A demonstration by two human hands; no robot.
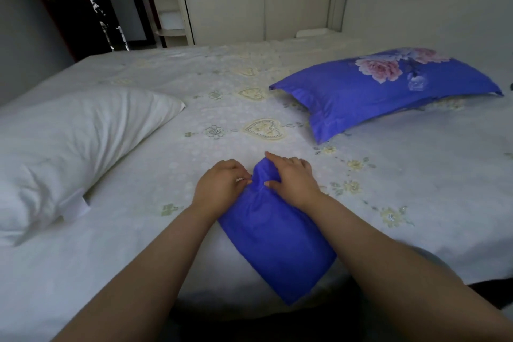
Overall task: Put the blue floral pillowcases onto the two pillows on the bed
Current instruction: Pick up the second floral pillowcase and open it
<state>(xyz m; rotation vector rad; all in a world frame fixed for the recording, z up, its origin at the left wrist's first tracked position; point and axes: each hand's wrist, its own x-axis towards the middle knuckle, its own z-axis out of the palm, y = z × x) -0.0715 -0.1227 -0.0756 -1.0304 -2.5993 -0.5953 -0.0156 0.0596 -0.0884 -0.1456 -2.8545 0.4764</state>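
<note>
On the bed, at the near edge: both hands work the end of a folded pillowcase.
Bed: wide mattress under a pale cotton sheet printed with cream hearts and small flowers (249, 108); it bears everything else and gives a soft, yielding surface to work on.
Bare pillow: plump white fabric pillow (69, 141), lying at the left of the sheet, well apart from the hands; it looks light, squashy and easily bent to feed into an opening.
Dressed pillow: second pillow already in its blue pillowcase with pink peony print (388, 86), at the right, towards the headboard.
Folded pillowcase: plain-looking blue cloth bundle (272, 236), lying slantwise between the forearms, its near corner hanging over the mattress edge; thin, limp and light by appearance, likely to slide and bunch rather than hold shape.
Where to take hold: judged best at the hem of the open end, one hand to each side, so the mouth spreads; which end is open cannot be told.
Right hand (291, 178): laid over the far end, thumb and fingers gathering a fold.
Left hand (222, 183): fingers curled, pinching the same end beside it.
</note>
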